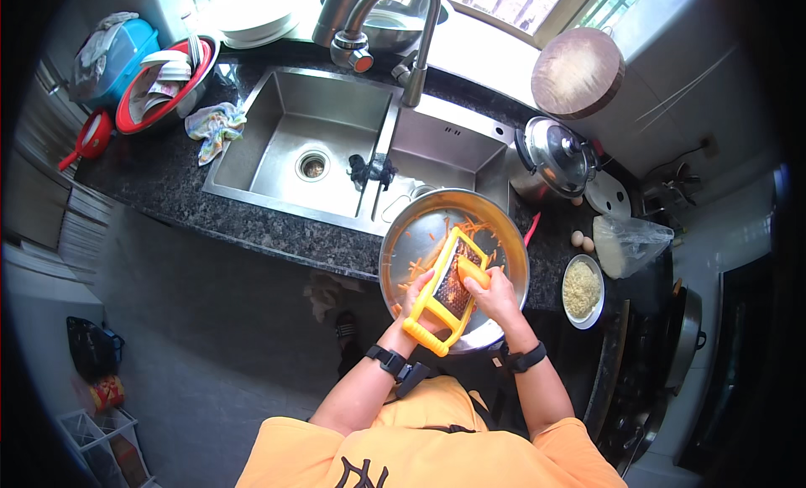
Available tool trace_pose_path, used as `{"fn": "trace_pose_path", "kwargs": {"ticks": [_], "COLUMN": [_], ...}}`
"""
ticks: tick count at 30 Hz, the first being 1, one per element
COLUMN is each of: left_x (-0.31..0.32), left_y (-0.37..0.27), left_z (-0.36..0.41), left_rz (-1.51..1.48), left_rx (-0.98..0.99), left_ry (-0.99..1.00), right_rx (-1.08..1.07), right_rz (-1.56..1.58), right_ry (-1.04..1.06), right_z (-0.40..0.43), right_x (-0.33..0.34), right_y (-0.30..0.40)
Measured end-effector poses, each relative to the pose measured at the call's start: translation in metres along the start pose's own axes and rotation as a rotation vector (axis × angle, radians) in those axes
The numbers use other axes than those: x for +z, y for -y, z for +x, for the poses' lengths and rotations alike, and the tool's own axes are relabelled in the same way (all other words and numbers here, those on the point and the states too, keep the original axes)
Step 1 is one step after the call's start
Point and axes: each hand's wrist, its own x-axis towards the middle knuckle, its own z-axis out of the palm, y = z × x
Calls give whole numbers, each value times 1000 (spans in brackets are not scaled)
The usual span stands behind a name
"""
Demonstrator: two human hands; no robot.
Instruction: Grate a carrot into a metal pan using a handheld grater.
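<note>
A grater with a yellow plastic frame slants over a wide stainless steel basin. My left hand grips it by its left side, the fingers partly hidden beneath the frame. My right hand holds a piece of carrot against the metal grating face. Orange shreds lie in the basin, mostly near its far side and left of the grater. The basin stands at the counter's front edge, overlapping the right sink bowl.
Beyond the basin is a double steel sink with a tall faucet. To the right stand a lidded pot, eggs, a bowl of pale noodle-like food and a plastic bag. A red basin of dishes sits at the left.
</note>
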Motion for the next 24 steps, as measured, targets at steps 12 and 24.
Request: {"fn": "trace_pose_path", "kwargs": {"ticks": [12, 24], "left_x": [4, -3], "left_y": [-2, 3], "left_z": [4, 5], "left_rz": [44, -5], "left_rx": [69, -41], "left_ry": [-66, 18], "right_rx": [-189, -65], "right_rz": [162, -156], "right_ry": [-160, -197], "right_z": [-9, 51], "right_x": [-1, 4], "right_y": [34, 17]}}
